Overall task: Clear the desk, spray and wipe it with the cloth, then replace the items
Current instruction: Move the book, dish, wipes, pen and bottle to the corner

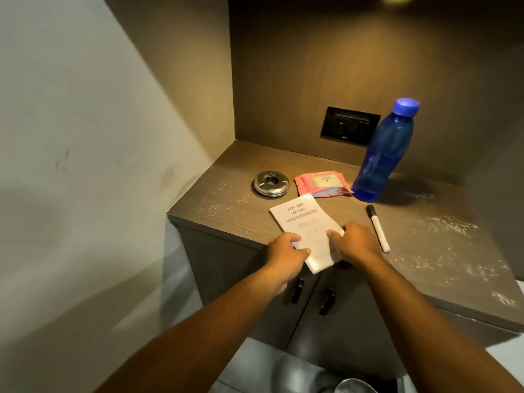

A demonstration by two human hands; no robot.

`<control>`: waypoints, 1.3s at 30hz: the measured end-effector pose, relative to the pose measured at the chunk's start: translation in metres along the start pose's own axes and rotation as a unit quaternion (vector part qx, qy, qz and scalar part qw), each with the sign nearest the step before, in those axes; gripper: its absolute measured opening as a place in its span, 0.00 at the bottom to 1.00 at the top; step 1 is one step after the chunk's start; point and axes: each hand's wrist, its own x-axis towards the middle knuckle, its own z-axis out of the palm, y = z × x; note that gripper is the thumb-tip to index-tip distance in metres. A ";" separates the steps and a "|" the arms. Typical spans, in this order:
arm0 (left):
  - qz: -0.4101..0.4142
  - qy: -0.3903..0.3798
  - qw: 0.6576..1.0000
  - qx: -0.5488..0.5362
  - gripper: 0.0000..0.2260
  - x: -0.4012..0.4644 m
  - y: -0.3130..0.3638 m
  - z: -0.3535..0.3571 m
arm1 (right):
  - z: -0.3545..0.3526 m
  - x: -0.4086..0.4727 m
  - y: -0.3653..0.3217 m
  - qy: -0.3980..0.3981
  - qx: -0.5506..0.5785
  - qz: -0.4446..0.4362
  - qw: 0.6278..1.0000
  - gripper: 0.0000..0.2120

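Left hand: I see my left hand (286,251) curled over the near left corner of the book (304,225), fingers bent onto the cover, thumb side at the book's edge; it grips that corner.
Right hand: my right hand (354,243) clamps the near right corner, fingertips folded onto the cover.
Book: white paperback with dark title lettering, lying at the front edge of the desk (226,205), its near end overhanging the edge, tilted so the top points to about 11 o'clock.
Ashtray: round metal ashtray (270,183) at 11 o'clock from the book, apart from it.
Wipes: a pink pack of wipes (321,184) at 12 o'clock from the book, its right end touching or just beside the bottle base; I cannot tell which.
Bottle: blue bottle (384,151) with a blue cap, upright, at 1 o'clock.
Marker: white marker (377,228) with a black cap, lying flat just beside my right hand at 3 o'clock.
Desk surface: white specks scattered at left and across the right side.
Wall: a black socket plate (350,125) behind the bottle.
Below: two cabinet doors with dark handles (326,302) under my wrists.
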 end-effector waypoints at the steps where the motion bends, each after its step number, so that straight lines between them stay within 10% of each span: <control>1: -0.004 0.019 1.000 -0.016 0.16 -0.001 0.000 0.001 | 0.003 -0.001 0.002 -0.012 0.027 -0.002 1.000 0.14; 10: 0.019 0.069 0.993 -0.094 0.13 -0.011 0.023 -0.038 | 0.003 -0.049 -0.029 0.013 0.349 -0.058 0.935 0.10; 13: 0.037 0.100 0.984 -0.143 0.13 0.003 0.052 -0.079 | -0.002 -0.046 -0.071 -0.013 0.384 -0.140 0.913 0.27; 16: 0.037 0.114 0.978 -0.172 0.12 0.033 0.084 -0.120 | -0.002 -0.025 -0.118 -0.070 0.352 -0.236 0.903 0.38; 24: 0.084 0.038 0.995 0.046 0.17 0.140 0.117 -0.191 | 0.018 0.074 -0.216 -0.016 0.113 -0.296 0.948 0.11; 31: 0.122 0.041 0.801 0.584 0.15 0.214 0.120 -0.207 | 0.042 0.125 -0.255 -0.087 0.006 -0.235 0.968 0.11; 39: 0.125 -0.012 0.722 0.680 0.16 0.249 0.129 -0.209 | 0.073 0.154 -0.279 -0.092 -0.019 -0.174 0.980 0.07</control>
